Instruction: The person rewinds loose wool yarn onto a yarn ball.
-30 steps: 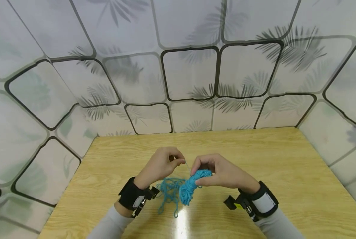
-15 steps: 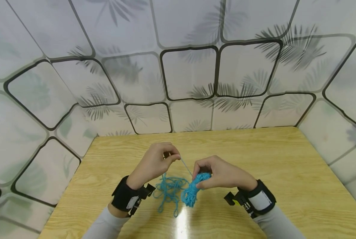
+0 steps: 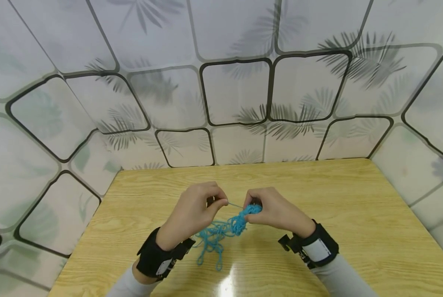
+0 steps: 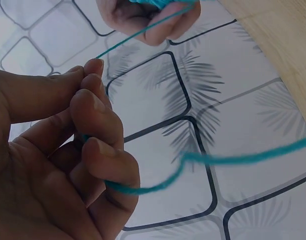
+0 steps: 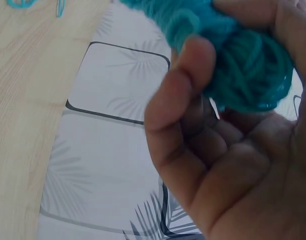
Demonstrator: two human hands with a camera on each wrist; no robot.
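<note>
A bundle of blue yarn [image 3: 238,224] is gripped at its upper right end by my right hand [image 3: 277,208], thumb in front and fingers behind. The right wrist view shows the wound yarn [image 5: 253,70] between thumb and curled fingers. My left hand [image 3: 199,210] pinches a single yarn strand [image 4: 138,34] between thumb and index fingertip. That strand runs taut to the bundle. A second length of strand [image 4: 233,160] trails out from under the left hand's curled lower fingers. Loose loops of yarn [image 3: 210,241] lie on the table below and between the hands.
The wood-grain table [image 3: 318,181] stretches out on both sides of the hands. A patterned cloth [image 3: 236,90] with black outlines and leaf prints stands behind and beside it. Black straps with small cameras [image 3: 165,255] sit on both wrists.
The left hand drew away to the left, then came slightly back and lower. The right hand has raised and tilted the yarn bundle, and the strand now runs flatter between the hands.
</note>
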